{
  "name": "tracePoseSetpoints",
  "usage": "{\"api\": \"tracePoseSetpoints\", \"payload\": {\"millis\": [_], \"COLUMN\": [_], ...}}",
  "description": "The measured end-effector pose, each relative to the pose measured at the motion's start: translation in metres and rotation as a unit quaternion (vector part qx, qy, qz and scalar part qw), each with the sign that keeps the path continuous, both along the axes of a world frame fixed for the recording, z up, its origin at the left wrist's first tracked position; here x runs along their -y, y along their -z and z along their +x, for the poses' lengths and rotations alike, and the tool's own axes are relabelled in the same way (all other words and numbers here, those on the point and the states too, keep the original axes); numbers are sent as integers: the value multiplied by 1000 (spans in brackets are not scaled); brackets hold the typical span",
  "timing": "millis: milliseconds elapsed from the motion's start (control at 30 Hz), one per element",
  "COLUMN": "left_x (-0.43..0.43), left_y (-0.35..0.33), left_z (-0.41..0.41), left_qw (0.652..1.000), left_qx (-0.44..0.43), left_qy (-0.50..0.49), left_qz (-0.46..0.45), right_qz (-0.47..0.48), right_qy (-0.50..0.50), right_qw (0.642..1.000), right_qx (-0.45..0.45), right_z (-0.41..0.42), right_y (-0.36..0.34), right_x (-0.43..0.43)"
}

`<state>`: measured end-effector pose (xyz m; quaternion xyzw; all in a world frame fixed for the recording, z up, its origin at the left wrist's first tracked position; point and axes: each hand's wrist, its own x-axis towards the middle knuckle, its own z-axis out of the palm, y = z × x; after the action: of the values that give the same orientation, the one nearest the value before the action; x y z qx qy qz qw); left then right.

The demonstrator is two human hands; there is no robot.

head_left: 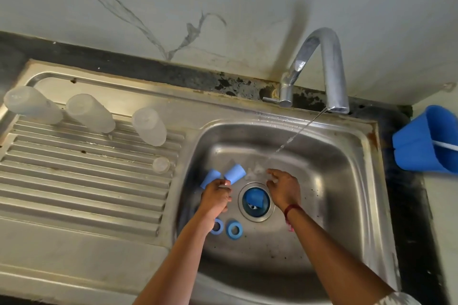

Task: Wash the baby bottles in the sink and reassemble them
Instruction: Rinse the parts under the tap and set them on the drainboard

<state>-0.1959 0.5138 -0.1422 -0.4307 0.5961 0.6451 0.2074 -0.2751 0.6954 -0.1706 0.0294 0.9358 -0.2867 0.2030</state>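
Rinsing small parts, judging by the running tap [322,69]. Parked mouth-down along the back edge of the draining board [74,193]: three clear bottle bodies [91,112], apparently washed already, plus a small clear piece [161,164] at the board's right edge. Inside the sink [347,181], by its left wall: left hand [215,195] clamped on two blue caps [234,173]. Lying near the front-left corner: two blue rings [233,229]. Sitting in the drain: a third blue cap [255,199]. Under the stream: right hand [283,188], fingers bent beside blurred clear teats [255,171], grip impossible to tell. Left to do: rings, teats, all reassembly.
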Motion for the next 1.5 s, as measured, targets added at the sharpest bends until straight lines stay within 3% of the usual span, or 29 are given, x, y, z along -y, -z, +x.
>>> {"api": "tracePoseSetpoints", "payload": {"millis": [133, 333, 500, 567, 633, 700, 833, 1033, 1267, 1400, 1500], "left_x": [-2, -14, -22, -27, -31, -36, -43, -45, -46, -52, -54], "left_y": [4, 1, -6, -8, -13, -18, -16, -19, -24, -28, -31], "left_z": [-3, -7, -17, -26, -38, -52, -72, -84, -97, -99, -98], "left_qw": [1000, 999, 996, 992, 980, 964, 950, 947, 941, 940, 929], "left_qx": [-6, -17, -64, -94, -120, -136, -193, -251, -279, -290, -298], "left_qy": [9, 29, 56, 71, 120, 176, 207, 144, 111, 105, 133], "left_qz": [-8, -16, -30, -46, -101, -144, -134, -143, -155, -146, -174], "right_qz": [7, 39, -69, -170, -243, -286, -342, -300, -359, -195, -87], "right_qy": [-103, -74, 112, 226, 260, 232, 157, 195, 167, 8, -127], "right_qw": [995, 996, 991, 958, 930, 924, 915, 933, 918, 976, 980], "right_qx": [4, -38, -11, 56, 89, 101, 148, 32, 39, -97, -128], "right_z": [-14, -23, -24, -27, -32, -36, -43, -49, -52, -48, -50], "right_y": [10, 19, 13, 1, -15, -36, -70, -87, -105, -100, -97], "right_x": [14, 23, 7, 2, -1, 1, 8, 18, 14, -1, -10]}}
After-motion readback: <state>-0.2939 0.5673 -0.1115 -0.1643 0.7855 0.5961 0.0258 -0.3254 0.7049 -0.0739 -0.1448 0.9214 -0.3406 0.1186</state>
